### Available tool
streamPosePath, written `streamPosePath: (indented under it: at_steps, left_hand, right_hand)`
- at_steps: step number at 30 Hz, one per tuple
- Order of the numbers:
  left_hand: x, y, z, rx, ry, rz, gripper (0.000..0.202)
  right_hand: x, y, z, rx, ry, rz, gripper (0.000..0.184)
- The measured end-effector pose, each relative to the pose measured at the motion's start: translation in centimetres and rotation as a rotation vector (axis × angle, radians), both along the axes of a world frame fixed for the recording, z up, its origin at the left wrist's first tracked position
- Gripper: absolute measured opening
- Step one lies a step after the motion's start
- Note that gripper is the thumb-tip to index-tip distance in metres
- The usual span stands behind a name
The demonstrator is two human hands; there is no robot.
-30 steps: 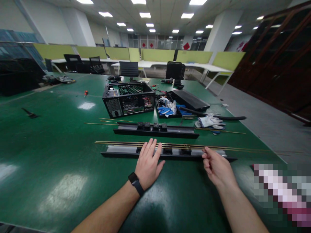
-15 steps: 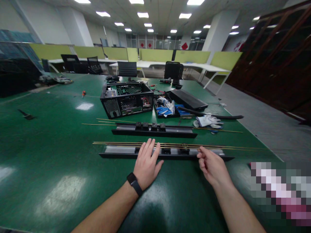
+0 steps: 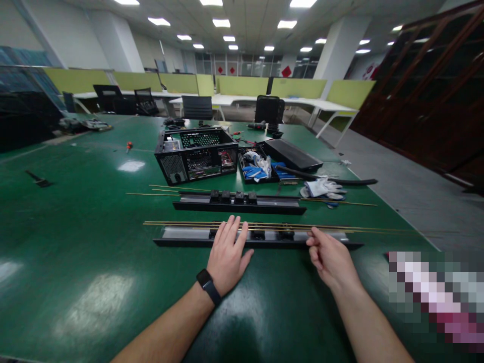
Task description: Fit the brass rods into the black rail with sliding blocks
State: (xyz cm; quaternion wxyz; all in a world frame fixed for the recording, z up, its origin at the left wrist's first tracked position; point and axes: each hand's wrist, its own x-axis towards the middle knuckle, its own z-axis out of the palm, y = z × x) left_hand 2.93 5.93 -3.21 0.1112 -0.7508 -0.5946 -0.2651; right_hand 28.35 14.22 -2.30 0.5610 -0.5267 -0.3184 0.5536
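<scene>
In the head view, I see my left hand [image 3: 229,257] lying flat with fingers extended over the thin rods [image 3: 170,223], which lie along the near rail [image 3: 181,243] on the green table [image 3: 94,242]. The two hands are apart. My right hand [image 3: 333,259] has curled fingers at the rods; I cannot tell if it grips one. Behind is the second rail [image 3: 204,206], then the computer case [image 3: 204,169].
</scene>
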Motion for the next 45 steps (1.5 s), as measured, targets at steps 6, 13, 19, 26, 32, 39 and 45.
streamPosePath:
  at_steps: [6, 13, 19, 26, 32, 39, 45]
  left_hand:
    - [0.1, 0.0, 0.0, -0.008, -0.003, 0.0, 0.063]
    - [0.1, 0.0, 0.1, -0.006, 0.002, 0.0, 0.063]
    - [0.1, 0.0, 0.0, -0.017, 0.008, 0.007, 0.063]
    - [0.2, 0.0, 0.3, 0.002, 0.008, 0.006, 0.062]
    - [0.1, 0.0, 0.2, -0.006, 0.001, 0.007, 0.062]
    - [0.2, 0.0, 0.1, -0.006, -0.003, 0.003, 0.062]
    - [0.2, -0.1, 0.3, -0.006, 0.0, 0.001, 0.062]
  right_hand:
    - [0.0, -0.1, 0.7, -0.028, -0.011, -0.013, 0.039]
    - [-0.1, -0.2, 0.8, -0.024, -0.023, 0.02, 0.039]
    - [0.4, 0.1, 0.6, -0.023, -0.014, -0.072, 0.039]
    - [-0.2, -0.3, 0.9, -0.036, -0.058, 0.041, 0.042]
    - [-0.2, -0.3, 0.8, -0.045, -0.079, 0.074, 0.041]
    - [0.2, -0.1, 0.7, -0.024, -0.047, 0.026, 0.039]
    - [0.6, 0.1, 0.8, -0.044, -0.03, -0.071, 0.038]
